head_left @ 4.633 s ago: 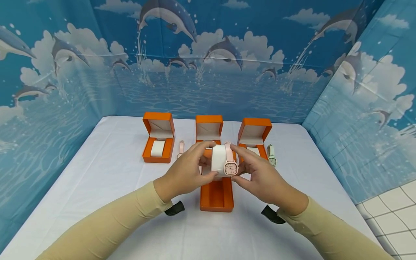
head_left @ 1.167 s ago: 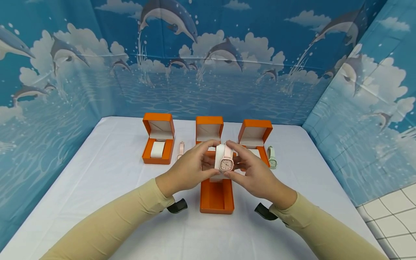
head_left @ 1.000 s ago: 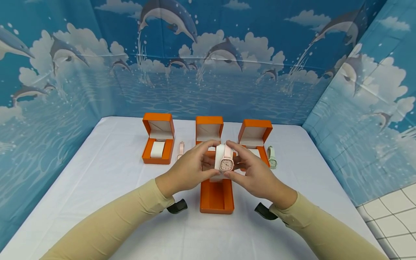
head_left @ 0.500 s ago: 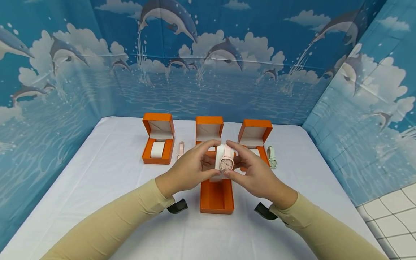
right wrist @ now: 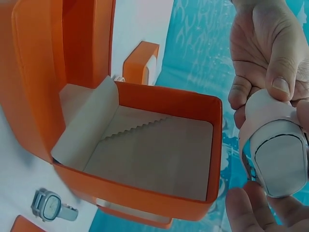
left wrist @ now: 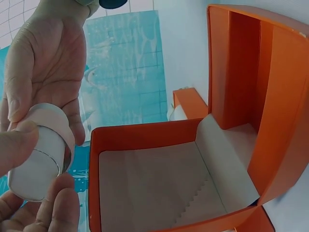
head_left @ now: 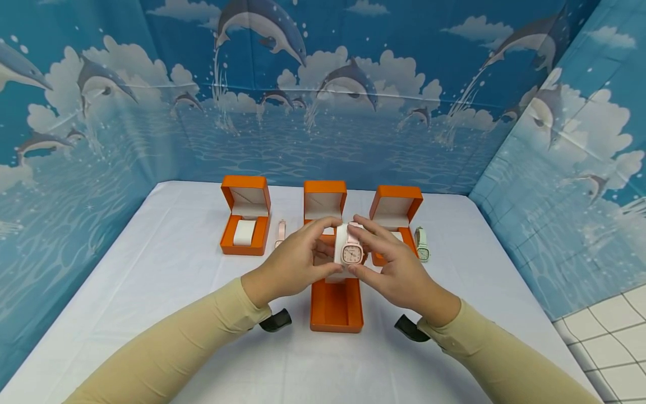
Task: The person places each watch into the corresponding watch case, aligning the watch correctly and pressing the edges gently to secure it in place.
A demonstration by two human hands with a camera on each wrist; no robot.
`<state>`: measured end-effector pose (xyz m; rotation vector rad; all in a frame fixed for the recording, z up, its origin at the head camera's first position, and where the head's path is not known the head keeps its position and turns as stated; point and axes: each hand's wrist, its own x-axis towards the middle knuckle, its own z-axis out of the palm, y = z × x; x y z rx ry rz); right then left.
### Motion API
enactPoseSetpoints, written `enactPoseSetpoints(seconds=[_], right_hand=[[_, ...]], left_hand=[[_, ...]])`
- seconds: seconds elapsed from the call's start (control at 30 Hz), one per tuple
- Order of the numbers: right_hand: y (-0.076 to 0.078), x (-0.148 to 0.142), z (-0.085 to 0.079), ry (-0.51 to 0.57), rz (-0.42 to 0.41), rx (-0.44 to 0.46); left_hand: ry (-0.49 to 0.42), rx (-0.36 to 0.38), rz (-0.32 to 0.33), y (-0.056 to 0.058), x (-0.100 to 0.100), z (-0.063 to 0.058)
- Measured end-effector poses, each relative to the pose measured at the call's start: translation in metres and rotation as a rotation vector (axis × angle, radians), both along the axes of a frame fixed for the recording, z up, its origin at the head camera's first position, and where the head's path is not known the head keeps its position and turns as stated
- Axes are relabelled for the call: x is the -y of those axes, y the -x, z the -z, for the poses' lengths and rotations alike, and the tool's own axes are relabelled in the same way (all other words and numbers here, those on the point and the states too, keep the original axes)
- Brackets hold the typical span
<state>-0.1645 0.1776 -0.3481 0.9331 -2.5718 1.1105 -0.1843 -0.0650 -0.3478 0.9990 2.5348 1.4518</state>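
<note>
In the head view my left hand (head_left: pixel 292 261) grips the left side of a white watch cushion (head_left: pixel 340 249), thumb below and fingers above. A pale pink watch (head_left: pixel 351 254) with a squarish face sits round the cushion's right part. My right hand (head_left: pixel 404 275) holds the watch end, its thumb at the lower edge of the case and its fingertips on the strap. Both wrist views show the strap encircling the cushion (left wrist: pixel 31 169), with the watch face hidden. Below the hands stands an open orange watch box (head_left: pixel 336 325), its base bare inside and its lid lined in pale grey.
Behind stand three open orange boxes: a left box (head_left: pixel 245 249), a middle box (head_left: pixel 325 185) and a right box (head_left: pixel 396 191). A second pink watch (head_left: pixel 281 230) lies beside the left box. A light green watch (head_left: pixel 421 247) lies beside the right one. Dolphin-print curtains surround the white table (head_left: pixel 176 269).
Since the oldest frame, the watch has come further onto the cushion, and my right hand has moved left. In the last half second, my right fingers have shifted onto the strap. The left hand stays put.
</note>
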Motion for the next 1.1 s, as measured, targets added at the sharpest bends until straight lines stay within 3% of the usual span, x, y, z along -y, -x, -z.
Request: enactPoseSetpoints(seconds=[0.83, 1.1], right_hand=[[0.0012, 0.0031, 0.0021, -0.010, -0.001, 0.007], [0.0022, 0.0003, 0.0023, -0.024, -0.019, -0.039]], left_hand=[[0.019, -0.020, -0.003, -0.0007, -0.0006, 0.0002], [0.042, 0.000, -0.013, -0.0026, -0.0010, 0.0000]])
